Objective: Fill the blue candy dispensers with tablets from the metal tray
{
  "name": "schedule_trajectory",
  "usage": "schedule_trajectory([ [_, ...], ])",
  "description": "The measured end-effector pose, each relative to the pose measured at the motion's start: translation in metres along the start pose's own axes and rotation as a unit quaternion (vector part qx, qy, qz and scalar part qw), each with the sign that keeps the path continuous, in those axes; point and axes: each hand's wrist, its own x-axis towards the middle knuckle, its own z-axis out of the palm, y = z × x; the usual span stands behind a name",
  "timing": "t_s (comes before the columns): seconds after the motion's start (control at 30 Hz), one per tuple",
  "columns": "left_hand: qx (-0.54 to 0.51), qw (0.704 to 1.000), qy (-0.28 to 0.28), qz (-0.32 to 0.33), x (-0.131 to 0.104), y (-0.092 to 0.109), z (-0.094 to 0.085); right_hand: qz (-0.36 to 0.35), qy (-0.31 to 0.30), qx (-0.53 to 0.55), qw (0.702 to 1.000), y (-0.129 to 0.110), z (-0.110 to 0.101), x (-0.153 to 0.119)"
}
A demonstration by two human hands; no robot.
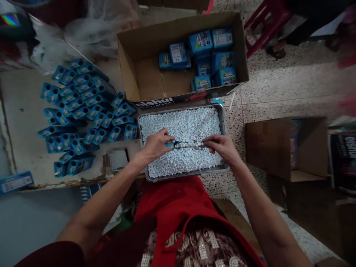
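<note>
A metal tray [224, 129] full of small white round candies [183, 122] lies in front of me. Over its middle, my left hand [155, 144] is closed around a small blue candy box [169, 143]. From that box's open end a narrow strip lined with white candies [190, 145] runs across to the right. My right hand [221, 147] pinches the strip's far end between thumb and fingers; whether it is a scoop or a trough I cannot tell. Many blue boxes with round holes [83, 92] stand packed together at the left.
Behind the tray stands an open cardboard carton [144, 74] with several blue boxes [200, 42] inside. A phone-like flat object [119, 158] lies left of the tray. Another open carton [267, 144] is at the right, and a red stool [267, 26] stands near a person's foot [276, 52].
</note>
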Motion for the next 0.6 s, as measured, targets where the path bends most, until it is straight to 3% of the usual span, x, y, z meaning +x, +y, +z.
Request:
schedule_trajectory([
  [0.13, 0.032, 0.999, 0.004, -0.011, 0.001, 0.004, 0.008, -0.074, 0.052, -0.153, 0.984, -0.020, 0.022, -0.003],
  [0.27, 0.026, 0.999, 0.009, -0.023, 0.003, 0.008, 0.015, -0.173, 0.067, -0.329, 0.926, -0.048, 0.065, -0.006],
  [0.33, 0.006, 0.999, 0.016, -0.028, 0.003, 0.006, 0.017, -0.190, 0.061, -0.361, 0.911, -0.056, 0.073, -0.009],
  [0.4, -0.019, 0.999, 0.031, -0.037, 0.001, 0.002, 0.018, -0.182, 0.061, -0.335, 0.922, -0.054, 0.057, -0.015],
  [0.47, -0.051, 0.996, 0.058, -0.045, -0.006, -0.005, 0.017, -0.146, 0.086, -0.282, 0.944, -0.036, 0.018, -0.018],
  [0.6, -0.109, 0.984, 0.130, -0.061, -0.027, -0.017, 0.012, -0.046, 0.220, -0.219, 0.949, 0.036, -0.068, 0.004],
])
